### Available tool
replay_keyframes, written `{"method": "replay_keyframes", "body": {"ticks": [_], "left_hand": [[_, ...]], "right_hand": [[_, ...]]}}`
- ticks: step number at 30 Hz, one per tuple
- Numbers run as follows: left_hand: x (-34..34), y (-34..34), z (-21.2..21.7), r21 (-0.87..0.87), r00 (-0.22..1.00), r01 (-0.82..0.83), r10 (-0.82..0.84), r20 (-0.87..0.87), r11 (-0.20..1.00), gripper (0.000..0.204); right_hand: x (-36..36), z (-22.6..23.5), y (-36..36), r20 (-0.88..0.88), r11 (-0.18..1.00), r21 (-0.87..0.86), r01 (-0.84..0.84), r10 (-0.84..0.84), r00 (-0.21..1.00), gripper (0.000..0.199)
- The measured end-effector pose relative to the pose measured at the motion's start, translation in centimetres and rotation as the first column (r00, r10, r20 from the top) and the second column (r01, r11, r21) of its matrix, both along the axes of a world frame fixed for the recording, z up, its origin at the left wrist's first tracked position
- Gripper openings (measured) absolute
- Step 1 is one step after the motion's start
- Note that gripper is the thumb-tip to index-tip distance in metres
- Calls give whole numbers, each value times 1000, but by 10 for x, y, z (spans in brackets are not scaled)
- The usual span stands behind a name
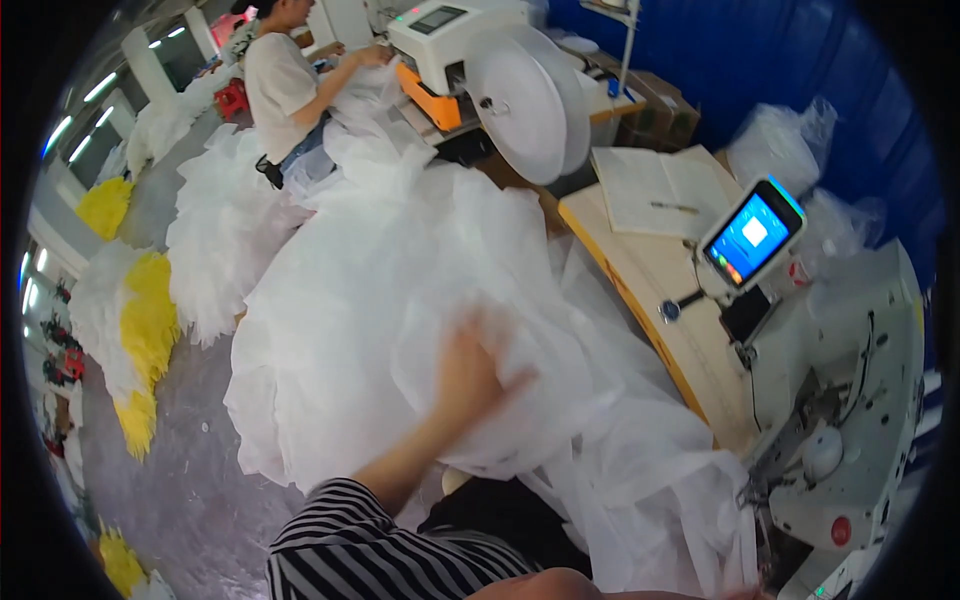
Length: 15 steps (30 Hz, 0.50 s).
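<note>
A large heap of sheer white fabric [330,330], like tulle or mesh, spreads in front of me and over my lap. My left hand [474,368] is over the middle of the heap, blurred by motion. Its thumb stands apart from the fingers, and nothing shows in its grasp. My right forearm [545,586] crosses the lower edge. Only a sliver of my right hand [748,593] shows by the cloth near the sewing machine [850,400], its fingers mostly hidden.
On the right, a wooden table [640,285] holds an open notebook [660,190], a pen [675,208] and a lit touchscreen [755,232]. A co-worker [285,85] sits at another white machine [455,35]. White and yellow fabric piles [150,320] lie on the floor at left.
</note>
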State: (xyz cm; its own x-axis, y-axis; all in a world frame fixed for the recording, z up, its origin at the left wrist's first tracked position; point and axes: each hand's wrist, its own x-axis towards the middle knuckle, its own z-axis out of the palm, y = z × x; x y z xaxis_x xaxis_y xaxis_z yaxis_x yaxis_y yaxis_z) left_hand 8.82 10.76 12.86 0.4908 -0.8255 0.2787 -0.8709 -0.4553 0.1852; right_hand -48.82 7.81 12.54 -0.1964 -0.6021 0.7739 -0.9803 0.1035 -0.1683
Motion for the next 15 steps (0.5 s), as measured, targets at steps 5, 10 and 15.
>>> {"method": "replay_keyframes", "body": {"ticks": [5, 10, 15], "left_hand": [[67, 35, -113, 375, 884, -22, 193, -425, 927, 41], [30, 36, -75, -120, 686, -353, 169, -708, 928, 42], [18, 28, -47, -258, 351, -579, -49, -935, 773, 48]], "right_hand": [[73, 49, -1, 43, 986, -166, 13, -6, 999, 38], [70, -48, 53, 293, 1000, 5, -14, 12, 956, 38], [-6, -139, 135, 76, 633, 741, -224, 252, 965, 37]]}}
